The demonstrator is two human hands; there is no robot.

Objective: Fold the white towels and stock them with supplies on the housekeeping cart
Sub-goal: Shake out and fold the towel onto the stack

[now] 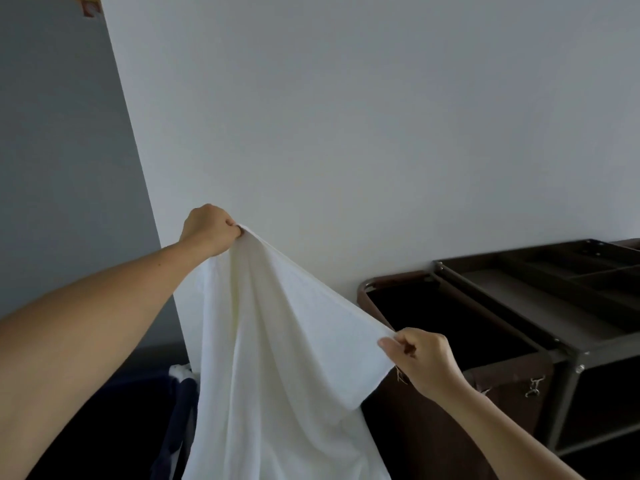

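Against the plain grey wall you hold one white towel (277,341) unfolded in the air, left hand (207,228) and right hand (420,358) each pinching its top edge. The housekeeping cart (519,306) shows no towels; folding and stocking remain.

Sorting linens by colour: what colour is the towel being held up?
Plain white, no pattern; the towel shows best in the head view.

Your left hand (207,230) pinches one corner of the white terry towel (277,358) held high. Your right hand (422,358) pinches another, lower, beside the dark brown housekeeping cart (554,323).
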